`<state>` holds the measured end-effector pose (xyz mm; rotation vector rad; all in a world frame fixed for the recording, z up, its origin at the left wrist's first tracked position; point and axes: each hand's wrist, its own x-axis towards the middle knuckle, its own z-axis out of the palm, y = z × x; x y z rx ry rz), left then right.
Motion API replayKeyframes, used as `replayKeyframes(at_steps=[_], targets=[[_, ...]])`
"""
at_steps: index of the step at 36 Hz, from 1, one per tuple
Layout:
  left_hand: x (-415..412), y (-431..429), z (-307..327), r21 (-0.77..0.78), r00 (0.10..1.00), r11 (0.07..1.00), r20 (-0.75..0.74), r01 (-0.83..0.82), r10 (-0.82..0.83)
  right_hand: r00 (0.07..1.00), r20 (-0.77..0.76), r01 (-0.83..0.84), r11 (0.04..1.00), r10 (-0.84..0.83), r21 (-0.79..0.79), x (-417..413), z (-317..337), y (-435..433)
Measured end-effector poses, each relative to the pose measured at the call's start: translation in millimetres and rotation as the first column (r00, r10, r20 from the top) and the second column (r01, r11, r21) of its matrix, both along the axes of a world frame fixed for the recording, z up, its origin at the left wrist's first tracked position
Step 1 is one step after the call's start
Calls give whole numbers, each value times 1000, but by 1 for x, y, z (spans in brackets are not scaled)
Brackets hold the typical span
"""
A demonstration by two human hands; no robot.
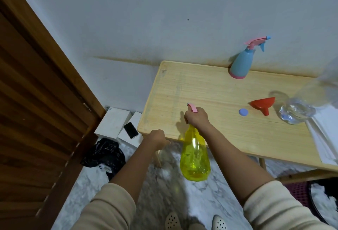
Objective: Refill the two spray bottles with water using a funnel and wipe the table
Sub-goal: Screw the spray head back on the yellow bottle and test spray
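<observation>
The pale wooden surface (210, 91) carries a blue spray bottle (241, 63) at 1 o'clock, upright by the wall. At 3 o'clock lie a red funnel (262, 104), a blue cap (243, 112) and a clear water bottle (297, 110).

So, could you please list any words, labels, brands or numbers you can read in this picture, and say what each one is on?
There is no readable text in this view.
White box on the floor: a small grey mark in one corner, too small to read.
Yellow spray bottle, blue spray bottle, red funnel, clear water bottle: no label shows.
Phone: screen dark.
</observation>
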<state>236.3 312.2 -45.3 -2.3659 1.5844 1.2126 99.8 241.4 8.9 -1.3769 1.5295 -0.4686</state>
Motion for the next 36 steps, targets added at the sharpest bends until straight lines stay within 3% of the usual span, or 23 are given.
replayKeyframes(at_steps=[10, 13, 16, 19, 24, 26, 29, 32, 36], targets=[[-4, -6, 2, -41, 1000, 999, -19, 17, -18, 999, 39, -4, 998, 6, -62, -2, -3, 3], [-3, -12, 15, -89, 993, 996, -120, -23, 12, 997, 63, 57, 992, -51, -109, -3, 3, -2], [-1, -20, 40, -107, 946, 987, -315, -117, 78, 996, 75, 71, 978, -57, -195, -4, 20, -12], [-5, -33, 70, -194, 927, 979, -374, -64, -13, 992, 106, 101, 949, -72, -298, -8, 36, -27], [-26, -56, 106, -230, 817, 966, -530, 119, -227, 975, 200, 181, 867, -97, -465, -14, 61, -51], [-39, -69, 109, -307, 795, 945, -543, 110, -269, 966, 235, 224, 809, -109, -543, -15, 70, -63], [-56, -98, 103, -430, 835, 902, -504, -23, -220, 957, 263, 266, 740, -124, -617, -16, 81, -83], [-62, -134, 102, -472, 862, 878, -474, -80, -177, 978, 194, 189, 745, -82, -640, -24, 91, -108], [-60, -180, 111, -486, 826, 874, -498, -14, -263, 994, 89, 0, 832, 59, -555, -53, 93, -154]])
